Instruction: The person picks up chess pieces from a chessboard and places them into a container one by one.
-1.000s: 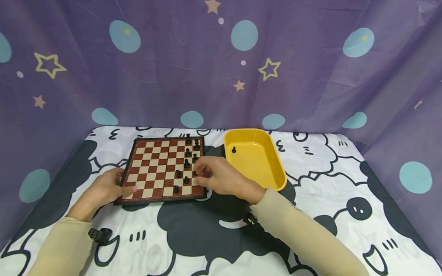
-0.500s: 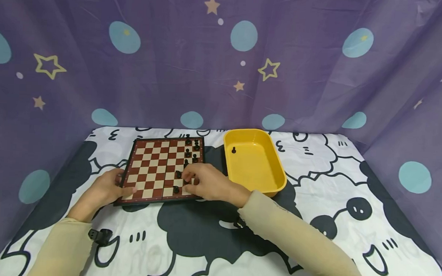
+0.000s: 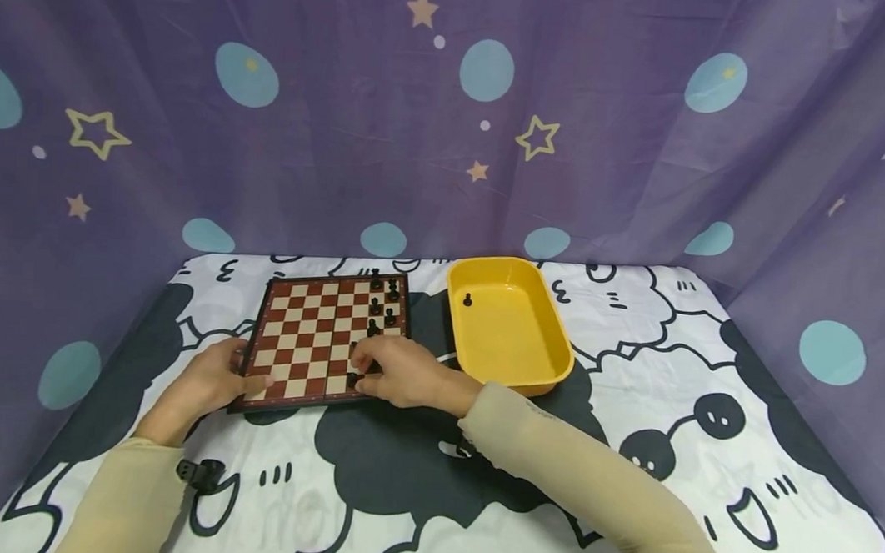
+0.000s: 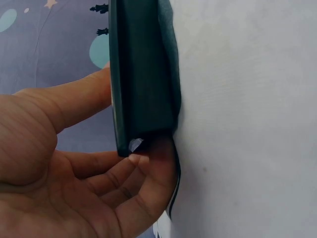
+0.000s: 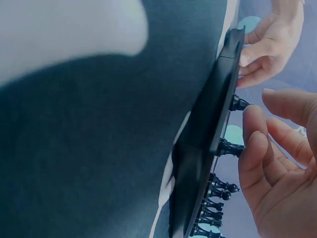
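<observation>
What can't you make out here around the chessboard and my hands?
Head view: some squares of the chessboard, hidden by your right hand.
Head view: how far your left hand reaches under the board, which hides it.
Head view: the small black piece's exact type, too small.
Left wrist view: the playing surface, seen edge-on.
Right wrist view: one board end, cut off by the bottom edge.

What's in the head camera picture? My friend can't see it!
A person's left hand grips a chessboard by its edge; the right hand is among black pieces on it. To its right, a yellow tray holds another piece. A purple curtain hangs behind.
</observation>
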`<state>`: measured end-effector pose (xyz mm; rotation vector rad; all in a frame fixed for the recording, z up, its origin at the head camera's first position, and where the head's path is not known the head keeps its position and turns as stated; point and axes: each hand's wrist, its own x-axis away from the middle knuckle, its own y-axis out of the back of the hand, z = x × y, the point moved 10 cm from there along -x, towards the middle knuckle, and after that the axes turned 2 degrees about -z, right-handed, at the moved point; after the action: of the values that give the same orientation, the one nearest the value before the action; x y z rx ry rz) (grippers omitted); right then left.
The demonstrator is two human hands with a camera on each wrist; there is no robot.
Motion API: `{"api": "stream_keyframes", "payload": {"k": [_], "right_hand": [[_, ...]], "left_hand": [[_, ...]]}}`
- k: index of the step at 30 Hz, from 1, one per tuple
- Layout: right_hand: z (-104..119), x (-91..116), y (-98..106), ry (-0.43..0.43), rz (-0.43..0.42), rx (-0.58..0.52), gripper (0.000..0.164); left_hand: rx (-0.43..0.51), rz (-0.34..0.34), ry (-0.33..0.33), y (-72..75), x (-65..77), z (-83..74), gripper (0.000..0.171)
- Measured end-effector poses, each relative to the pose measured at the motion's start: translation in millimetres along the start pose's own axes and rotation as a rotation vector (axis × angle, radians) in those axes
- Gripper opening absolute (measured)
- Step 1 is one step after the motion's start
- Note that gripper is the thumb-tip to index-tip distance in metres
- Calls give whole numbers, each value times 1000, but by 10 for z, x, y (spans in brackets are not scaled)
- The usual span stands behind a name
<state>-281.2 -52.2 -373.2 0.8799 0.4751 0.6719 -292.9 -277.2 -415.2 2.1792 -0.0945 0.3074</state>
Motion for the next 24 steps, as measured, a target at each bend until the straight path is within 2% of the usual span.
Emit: {"api": "stream_keyframes", "payload": {"k": [12,24], "right_hand": [[26,-91,-124,-18,26,76,27],[25,-138,-174,-11,15,96,25]], "left_hand": [[-10,-4,7,6,9,-15,82],[-5,-3,9,6,4,6,85]]}}
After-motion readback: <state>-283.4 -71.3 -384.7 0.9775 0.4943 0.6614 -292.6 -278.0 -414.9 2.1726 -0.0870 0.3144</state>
